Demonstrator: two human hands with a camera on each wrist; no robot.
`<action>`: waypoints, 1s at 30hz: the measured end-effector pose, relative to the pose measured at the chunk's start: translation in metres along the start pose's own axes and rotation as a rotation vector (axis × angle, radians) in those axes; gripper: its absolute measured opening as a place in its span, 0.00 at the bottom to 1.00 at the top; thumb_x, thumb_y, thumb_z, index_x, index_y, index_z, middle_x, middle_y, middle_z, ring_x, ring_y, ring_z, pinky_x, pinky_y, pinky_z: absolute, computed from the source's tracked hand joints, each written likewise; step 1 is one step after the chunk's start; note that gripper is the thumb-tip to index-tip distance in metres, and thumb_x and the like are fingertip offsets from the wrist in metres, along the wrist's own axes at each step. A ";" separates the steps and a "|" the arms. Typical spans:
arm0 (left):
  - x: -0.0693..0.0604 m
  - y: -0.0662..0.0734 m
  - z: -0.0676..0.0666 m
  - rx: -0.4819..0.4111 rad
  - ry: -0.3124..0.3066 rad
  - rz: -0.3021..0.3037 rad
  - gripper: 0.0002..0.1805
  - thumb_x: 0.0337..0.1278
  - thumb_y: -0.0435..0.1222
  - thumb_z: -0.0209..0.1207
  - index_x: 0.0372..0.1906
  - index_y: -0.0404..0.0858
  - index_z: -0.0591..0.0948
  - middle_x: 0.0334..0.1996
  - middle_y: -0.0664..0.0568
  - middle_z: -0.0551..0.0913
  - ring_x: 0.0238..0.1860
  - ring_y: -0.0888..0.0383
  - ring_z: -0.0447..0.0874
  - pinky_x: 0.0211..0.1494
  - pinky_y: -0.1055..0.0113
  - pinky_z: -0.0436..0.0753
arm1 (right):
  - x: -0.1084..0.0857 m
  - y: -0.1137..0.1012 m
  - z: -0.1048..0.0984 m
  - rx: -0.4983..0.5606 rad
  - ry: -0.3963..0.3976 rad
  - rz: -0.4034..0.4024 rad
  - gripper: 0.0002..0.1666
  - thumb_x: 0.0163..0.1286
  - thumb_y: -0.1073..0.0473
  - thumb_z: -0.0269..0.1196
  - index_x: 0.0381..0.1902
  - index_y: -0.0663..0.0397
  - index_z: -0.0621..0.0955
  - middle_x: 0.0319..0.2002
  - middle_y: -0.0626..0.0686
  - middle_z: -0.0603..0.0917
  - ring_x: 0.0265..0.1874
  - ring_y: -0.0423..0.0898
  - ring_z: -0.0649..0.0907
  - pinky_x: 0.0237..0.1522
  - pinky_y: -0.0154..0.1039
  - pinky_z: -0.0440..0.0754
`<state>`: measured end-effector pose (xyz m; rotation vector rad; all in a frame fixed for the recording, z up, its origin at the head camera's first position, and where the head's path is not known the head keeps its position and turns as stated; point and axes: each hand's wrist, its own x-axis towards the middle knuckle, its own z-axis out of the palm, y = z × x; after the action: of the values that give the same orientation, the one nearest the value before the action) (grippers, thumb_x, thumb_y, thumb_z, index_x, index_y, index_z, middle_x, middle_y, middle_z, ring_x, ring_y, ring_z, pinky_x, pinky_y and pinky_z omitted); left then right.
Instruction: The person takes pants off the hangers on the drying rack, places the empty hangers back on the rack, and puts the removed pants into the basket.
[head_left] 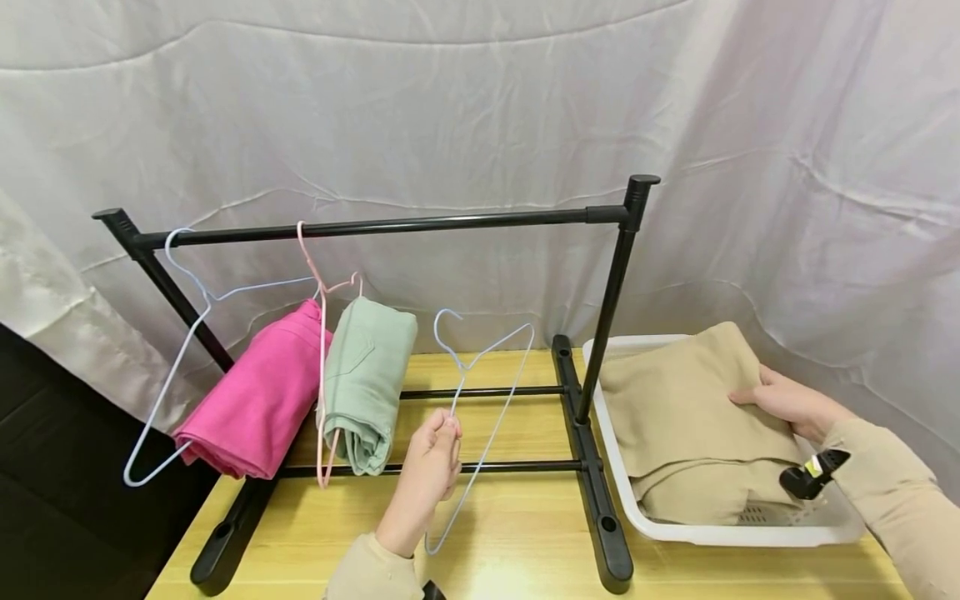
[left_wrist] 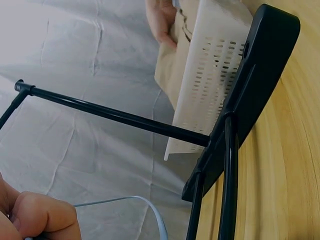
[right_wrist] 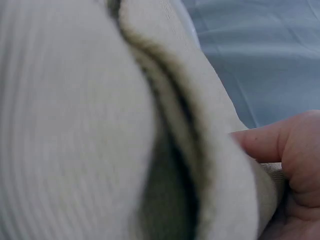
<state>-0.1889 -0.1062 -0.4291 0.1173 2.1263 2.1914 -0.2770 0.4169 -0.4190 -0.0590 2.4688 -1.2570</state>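
Note:
My left hand [head_left: 431,454] grips a light blue hanger [head_left: 491,433] by one side, low in front of the black rack, its hook pointing up. In the left wrist view, the curled fingers [left_wrist: 47,215] show at the lower left, with part of the hanger beside them. A folded khaki garment [head_left: 682,400] lies in the white basket [head_left: 697,533] at the right. My right hand [head_left: 795,404] holds its right edge, thumb on top and the other fingers mostly hidden beneath the cloth. Close up in the right wrist view, the thumb presses on the khaki cloth [right_wrist: 220,165].
From the black rack's top bar [head_left: 450,223] hang a blue hanger [head_left: 161,400] with a folded pink garment [head_left: 258,392] and a pink hanger [head_left: 322,375] with a folded green garment [head_left: 371,367]. The rack's right foot [head_left: 600,508] stands beside the basket on the wooden table [head_left: 517,550].

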 end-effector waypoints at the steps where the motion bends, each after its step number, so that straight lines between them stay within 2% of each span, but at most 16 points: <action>1: 0.000 0.000 0.000 -0.002 -0.004 0.000 0.15 0.90 0.41 0.40 0.40 0.39 0.68 0.13 0.60 0.54 0.12 0.65 0.48 0.14 0.75 0.50 | 0.000 0.002 -0.001 -0.035 0.002 -0.007 0.47 0.85 0.58 0.52 0.80 0.79 0.38 0.71 0.82 0.63 0.64 0.63 0.79 0.52 0.37 0.81; 2: 0.000 0.000 0.001 -0.003 -0.008 0.001 0.15 0.90 0.41 0.40 0.40 0.39 0.68 0.13 0.60 0.55 0.12 0.65 0.48 0.14 0.75 0.50 | -0.001 0.004 -0.001 -0.065 0.005 -0.013 0.48 0.85 0.59 0.52 0.80 0.80 0.36 0.73 0.83 0.59 0.66 0.66 0.77 0.53 0.36 0.80; 4: 0.000 0.000 0.001 -0.005 -0.013 0.000 0.15 0.90 0.41 0.40 0.40 0.39 0.68 0.13 0.60 0.55 0.12 0.66 0.48 0.14 0.75 0.50 | -0.001 0.006 0.000 -0.104 0.012 -0.032 0.49 0.85 0.60 0.53 0.80 0.81 0.37 0.73 0.84 0.58 0.67 0.68 0.75 0.52 0.34 0.79; 10: 0.000 -0.001 0.001 -0.009 -0.018 -0.006 0.15 0.90 0.40 0.39 0.40 0.39 0.67 0.13 0.60 0.55 0.11 0.66 0.48 0.14 0.75 0.50 | 0.001 0.005 0.005 -0.255 0.092 -0.136 0.41 0.79 0.66 0.59 0.75 0.85 0.52 0.63 0.81 0.72 0.54 0.53 0.82 0.45 0.26 0.77; 14: 0.001 -0.002 0.001 -0.007 -0.021 -0.009 0.15 0.90 0.40 0.39 0.40 0.39 0.67 0.13 0.60 0.55 0.11 0.66 0.48 0.14 0.75 0.50 | 0.001 0.002 0.007 -0.314 0.131 -0.155 0.35 0.77 0.67 0.61 0.68 0.85 0.59 0.56 0.77 0.78 0.48 0.47 0.82 0.44 0.26 0.76; 17: 0.001 -0.002 0.001 -0.008 -0.018 -0.012 0.15 0.90 0.39 0.38 0.40 0.39 0.68 0.13 0.60 0.55 0.11 0.66 0.48 0.14 0.75 0.50 | 0.000 0.000 0.008 -0.315 0.133 -0.147 0.29 0.76 0.65 0.62 0.63 0.83 0.65 0.51 0.72 0.82 0.43 0.45 0.83 0.42 0.30 0.80; 19: 0.001 -0.002 0.001 -0.007 -0.015 -0.012 0.14 0.90 0.39 0.39 0.40 0.39 0.68 0.13 0.60 0.55 0.11 0.66 0.48 0.14 0.75 0.50 | -0.001 -0.002 0.007 -0.333 0.150 -0.127 0.29 0.77 0.62 0.61 0.61 0.84 0.66 0.50 0.74 0.81 0.43 0.50 0.84 0.44 0.35 0.82; 21: 0.001 -0.002 0.001 -0.003 -0.012 -0.011 0.14 0.90 0.39 0.39 0.41 0.38 0.68 0.13 0.60 0.55 0.11 0.66 0.48 0.14 0.74 0.50 | -0.003 -0.005 0.006 -0.347 0.159 -0.088 0.34 0.79 0.59 0.59 0.64 0.88 0.63 0.54 0.80 0.78 0.48 0.63 0.84 0.51 0.46 0.84; 24: 0.001 -0.001 0.001 0.005 -0.011 -0.011 0.14 0.90 0.39 0.39 0.41 0.39 0.69 0.13 0.60 0.56 0.11 0.66 0.48 0.14 0.74 0.50 | -0.004 -0.007 0.003 -0.391 0.180 -0.039 0.44 0.82 0.53 0.56 0.70 0.92 0.54 0.64 0.89 0.65 0.61 0.80 0.75 0.62 0.63 0.79; 26: 0.001 -0.001 0.001 0.010 -0.010 -0.011 0.14 0.90 0.39 0.39 0.41 0.39 0.69 0.13 0.60 0.56 0.11 0.65 0.48 0.14 0.74 0.50 | -0.004 -0.008 0.002 -0.402 0.177 -0.038 0.46 0.83 0.52 0.55 0.72 0.92 0.51 0.68 0.91 0.59 0.66 0.85 0.68 0.66 0.72 0.73; 28: 0.000 -0.001 0.001 0.015 -0.006 -0.014 0.14 0.90 0.40 0.40 0.41 0.39 0.69 0.13 0.60 0.56 0.12 0.65 0.48 0.14 0.74 0.50 | -0.004 -0.010 0.001 -0.416 0.181 -0.054 0.45 0.84 0.53 0.54 0.73 0.92 0.52 0.68 0.91 0.59 0.66 0.86 0.68 0.65 0.70 0.76; 30: 0.000 -0.001 0.001 0.021 0.001 -0.016 0.14 0.90 0.40 0.40 0.41 0.39 0.69 0.14 0.60 0.56 0.12 0.65 0.48 0.14 0.74 0.50 | -0.005 -0.013 -0.001 -0.418 0.181 -0.071 0.44 0.85 0.54 0.54 0.72 0.92 0.53 0.67 0.92 0.61 0.64 0.85 0.72 0.60 0.63 0.83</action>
<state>-0.1893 -0.1052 -0.4296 0.1006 2.1436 2.1612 -0.2746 0.4109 -0.4071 -0.1478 2.8715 -0.7805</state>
